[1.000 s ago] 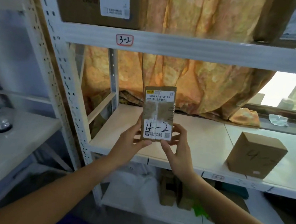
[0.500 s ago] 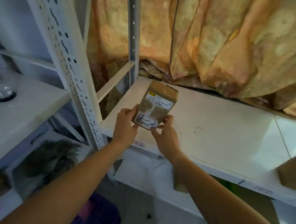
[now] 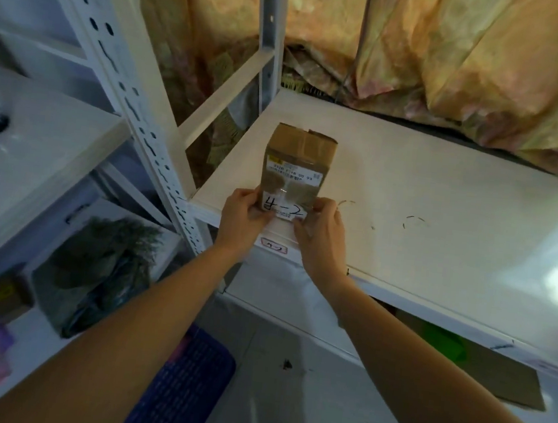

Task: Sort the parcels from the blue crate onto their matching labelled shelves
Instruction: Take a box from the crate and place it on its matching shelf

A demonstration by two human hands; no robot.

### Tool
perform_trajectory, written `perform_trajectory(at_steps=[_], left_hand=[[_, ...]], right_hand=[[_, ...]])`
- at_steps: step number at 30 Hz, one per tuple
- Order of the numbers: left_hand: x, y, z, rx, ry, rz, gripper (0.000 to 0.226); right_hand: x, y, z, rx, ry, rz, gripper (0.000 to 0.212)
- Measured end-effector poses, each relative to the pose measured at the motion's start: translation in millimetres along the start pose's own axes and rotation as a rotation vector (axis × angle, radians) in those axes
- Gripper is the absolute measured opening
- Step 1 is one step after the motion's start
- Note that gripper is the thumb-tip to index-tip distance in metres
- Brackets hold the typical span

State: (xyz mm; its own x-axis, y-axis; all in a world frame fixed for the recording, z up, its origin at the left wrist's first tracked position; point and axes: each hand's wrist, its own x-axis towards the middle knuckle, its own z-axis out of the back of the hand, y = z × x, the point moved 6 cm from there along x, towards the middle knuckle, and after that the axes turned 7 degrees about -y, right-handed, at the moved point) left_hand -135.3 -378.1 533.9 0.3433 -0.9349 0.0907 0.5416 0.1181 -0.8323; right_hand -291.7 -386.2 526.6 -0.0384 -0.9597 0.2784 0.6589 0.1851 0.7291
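The 4-2 parcel [image 3: 295, 175] is at the white shelf's [image 3: 443, 211] front edge near its left corner, just right of the perforated upright [image 3: 137, 103]. Open board stretches to its right and behind it. Its long axis runs from the edge toward the curtain [image 3: 459, 58], with the label facing the person. The left hand [image 3: 241, 216] and right hand [image 3: 319, 236] pinch its lower corners.

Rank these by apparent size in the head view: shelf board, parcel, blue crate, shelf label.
1. shelf board
2. blue crate, only partly in view
3. parcel
4. shelf label
The order of crate and parcel is unsure, since part of the crate is hidden.
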Motion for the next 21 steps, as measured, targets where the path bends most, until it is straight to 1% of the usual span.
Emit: perform_trajectory(at_steps=[4,8,9,11,13,14,15,17,19,21], left_hand=[[3,3,0,0.026,0.044,0.019,0.031],[1,3,0,0.030,0.088,0.022,0.033],[0,4,0,0.039,0.105,0.022,0.038],[-5,9,4,0.063,0.110,0.037,0.051],[-17,16,11,0.112,0.081,0.030,0.061],[-26,20,15,0.147,0.077,0.017,0.064],[-36,25,18,0.179,0.088,0.008,0.065],[-59,37,27,0.235,0.151,0.012,0.069],[-86,51,42,0.273,0.248,0.054,0.073],[-114,66,66,0.411,0.318,0.032,0.071]], right_hand=[[1,-4,-2,0.019,0.030,-0.001,0.029],[-2,-3,-2,0.021,0.102,0.023,0.033],[-3,-3,-1,0.041,0.127,0.010,0.038],[-11,-9,2,0.118,0.168,-0.081,0.051],[-22,-17,6,0.150,0.185,-0.163,0.073],[-29,-19,8,0.151,0.185,-0.181,0.079],[-36,-21,11,0.158,0.177,-0.190,0.080],[-49,-20,19,0.202,0.141,-0.204,0.070],[-64,-18,30,0.194,0.108,-0.179,0.050],[-81,-13,41,0.026,0.138,-0.037,0.039]])
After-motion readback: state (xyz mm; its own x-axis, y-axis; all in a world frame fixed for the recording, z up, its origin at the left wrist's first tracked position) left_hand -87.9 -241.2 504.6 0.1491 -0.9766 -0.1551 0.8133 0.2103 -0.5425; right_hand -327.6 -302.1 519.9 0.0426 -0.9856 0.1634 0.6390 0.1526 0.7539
